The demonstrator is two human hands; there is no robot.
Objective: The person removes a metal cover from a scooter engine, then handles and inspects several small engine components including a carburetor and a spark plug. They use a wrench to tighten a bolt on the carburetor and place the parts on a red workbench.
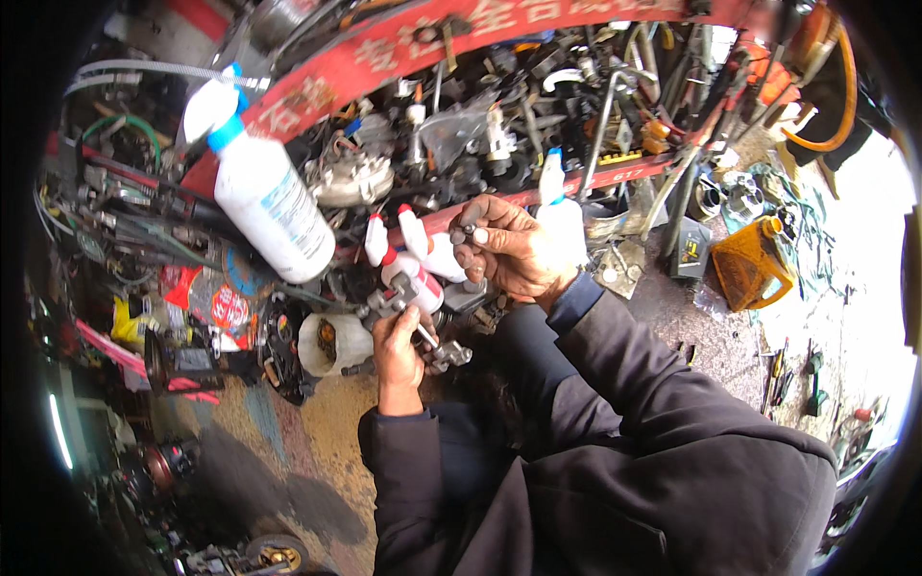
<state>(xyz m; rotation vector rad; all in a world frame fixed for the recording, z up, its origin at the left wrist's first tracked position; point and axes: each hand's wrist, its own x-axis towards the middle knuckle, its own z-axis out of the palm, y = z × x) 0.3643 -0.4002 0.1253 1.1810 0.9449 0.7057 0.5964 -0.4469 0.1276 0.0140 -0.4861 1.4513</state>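
Note:
My left hand [399, 357] grips a grey metal engine part [423, 331], a small cast body with a rod through it, held in front of me at the centre. My right hand [504, 250] is raised above and to the right of it, fingers pinched on a small dark metal piece [465, 232] at the fingertips. Both forearms wear dark sleeves and come in from the lower edge. Two small white bottles with red caps [408, 257] stand just behind the hands.
A large white spray bottle with a blue nozzle [257, 187] hangs at upper left. A red shelf edge [451, 43] fronts a heap of metal parts and tools. An orange canister [752, 264] stands at right. A white pot [331, 343] sits left of my left hand.

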